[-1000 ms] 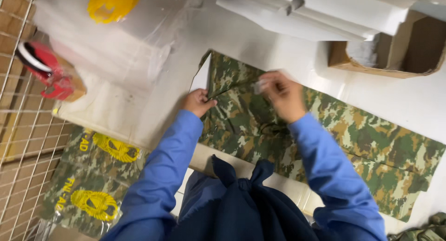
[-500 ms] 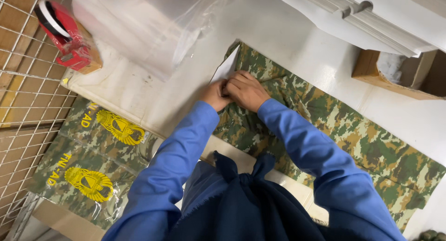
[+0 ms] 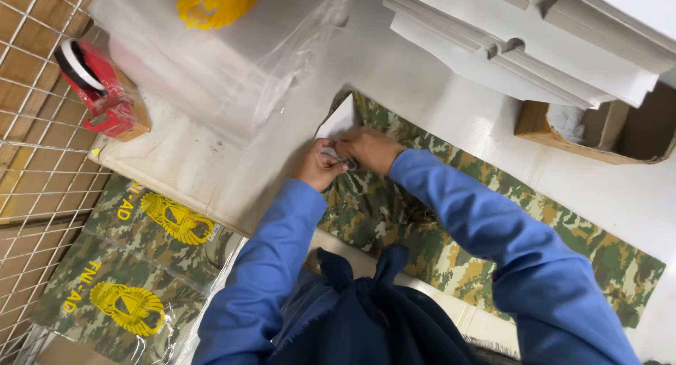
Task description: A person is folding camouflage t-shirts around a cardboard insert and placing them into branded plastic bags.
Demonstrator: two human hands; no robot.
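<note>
The left hand [image 3: 318,166] and right hand [image 3: 367,148] are pressed together at one end of the camouflage cloth [image 3: 451,231], pinching it beside a white card [image 3: 338,122]; what sits between the fingers is too small to tell. A loose pinch could let the fold spring open. The cloth lies flat on the white table [image 3: 436,90], its long axis running from the hands toward the lower right, near the plastic bags [image 3: 211,55].
</note>
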